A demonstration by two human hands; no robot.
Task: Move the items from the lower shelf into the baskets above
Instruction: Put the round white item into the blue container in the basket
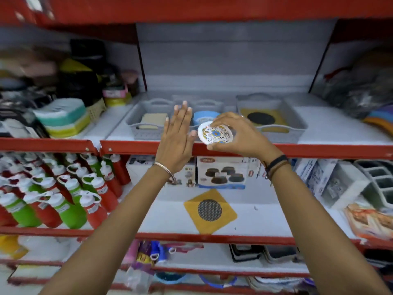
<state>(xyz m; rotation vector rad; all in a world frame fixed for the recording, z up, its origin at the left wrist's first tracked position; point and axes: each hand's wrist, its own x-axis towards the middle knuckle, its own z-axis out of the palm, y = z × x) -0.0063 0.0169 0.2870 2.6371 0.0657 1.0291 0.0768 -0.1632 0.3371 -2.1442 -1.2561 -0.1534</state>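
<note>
My right hand [238, 135] grips a small round white lid with a floral pattern [213, 133], held in front of the upper shelf's edge. My left hand [177, 135] is raised flat beside it, fingers apart and holding nothing. Three grey baskets stand on the upper shelf: the left basket [136, 122] holds a cream pad, the middle basket [209, 104] holds a blue round container [204, 116], and the right basket [297, 122] holds a yellow mat with a black mesh circle. On the lower shelf lies another yellow mat with a mesh circle [210, 210].
Red and green bottles [53, 192] crowd the lower shelf at left. Boxed goods [222, 172] stand at its back, and a grey compartment organiser [376, 184] sits at right. Stacked sponges [61, 118] and bagged items [361, 86] flank the baskets. Red shelf rails [127, 146] run across.
</note>
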